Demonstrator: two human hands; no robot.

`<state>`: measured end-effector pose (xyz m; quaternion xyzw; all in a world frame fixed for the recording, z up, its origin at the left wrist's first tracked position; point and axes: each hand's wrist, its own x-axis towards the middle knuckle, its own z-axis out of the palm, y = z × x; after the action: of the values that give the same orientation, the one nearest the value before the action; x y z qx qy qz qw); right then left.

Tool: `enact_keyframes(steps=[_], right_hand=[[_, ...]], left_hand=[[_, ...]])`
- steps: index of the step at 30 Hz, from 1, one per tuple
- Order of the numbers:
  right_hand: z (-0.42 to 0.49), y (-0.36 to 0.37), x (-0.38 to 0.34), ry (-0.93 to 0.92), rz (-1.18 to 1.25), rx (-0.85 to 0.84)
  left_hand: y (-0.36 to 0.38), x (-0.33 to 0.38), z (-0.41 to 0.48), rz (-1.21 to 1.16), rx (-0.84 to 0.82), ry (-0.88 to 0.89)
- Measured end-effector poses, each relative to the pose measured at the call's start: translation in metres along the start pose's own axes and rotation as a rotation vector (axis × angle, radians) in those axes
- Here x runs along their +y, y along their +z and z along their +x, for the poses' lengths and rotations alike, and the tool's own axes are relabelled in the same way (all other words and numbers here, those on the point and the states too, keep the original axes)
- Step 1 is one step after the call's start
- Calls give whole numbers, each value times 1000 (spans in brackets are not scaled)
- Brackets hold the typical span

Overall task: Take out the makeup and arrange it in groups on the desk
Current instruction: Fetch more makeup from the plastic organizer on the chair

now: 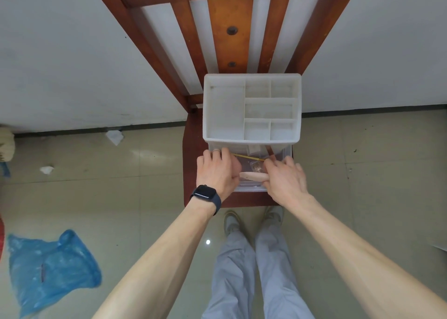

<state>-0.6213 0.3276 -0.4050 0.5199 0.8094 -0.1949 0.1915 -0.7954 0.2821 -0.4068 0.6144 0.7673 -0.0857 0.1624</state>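
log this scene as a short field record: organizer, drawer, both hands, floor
organizer: white plastic compartment organizer on a red-brown wooden chair
drawer: clear plastic drawer pulled out, holding a thin yellow stick and small items
left hand: at the drawer's left side, black smartwatch on wrist, grip unclear
right hand: holds a beige tapered tube over the drawer
floor: crumpled blue plastic bag

White compartmented organizer (205, 111); its clear drawer (281, 152) open, holding beige tube (252, 176), yellow pencil (246, 157).
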Motion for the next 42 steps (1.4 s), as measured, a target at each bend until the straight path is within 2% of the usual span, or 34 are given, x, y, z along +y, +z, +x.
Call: enact_keyframes(steps=[2, 5, 9, 12, 15, 18, 22, 26, 29, 35, 42], right_hand=[[-3, 1, 3, -15, 41, 20], [-12, 0, 10, -11, 166, 98], [-30, -2, 14, 79, 514, 196], [-42, -4, 8, 224, 862, 156], [-51, -3, -5, 360, 1294, 77], [-58, 5, -13, 421, 1493, -18], [-63, 18, -23, 451, 1586, -113], [-64, 22, -28, 428, 1621, -114], [-65, 22, -33, 391, 1609, -125], [-62, 15, -37, 357, 1532, -150], [-76, -20, -49, 211, 1370, -252]], left_hand=[[-5, -3, -1, -149, -18, -66], [-15, -9, -9, -494, -11, -203], [-19, -18, -18, -853, -91, -301], [-18, -21, -26, -1086, -177, -370], [-13, -20, -31, -1208, -198, -396], [-11, -18, -36, -1318, -205, -376], [-12, -17, -42, -1406, -275, -356], [-14, -16, -44, -1466, -343, -437], [-13, -15, -47, -1452, -340, -420], [-11, -20, -49, -1439, -313, -419], [-35, -34, -71, -1443, -328, -373]])
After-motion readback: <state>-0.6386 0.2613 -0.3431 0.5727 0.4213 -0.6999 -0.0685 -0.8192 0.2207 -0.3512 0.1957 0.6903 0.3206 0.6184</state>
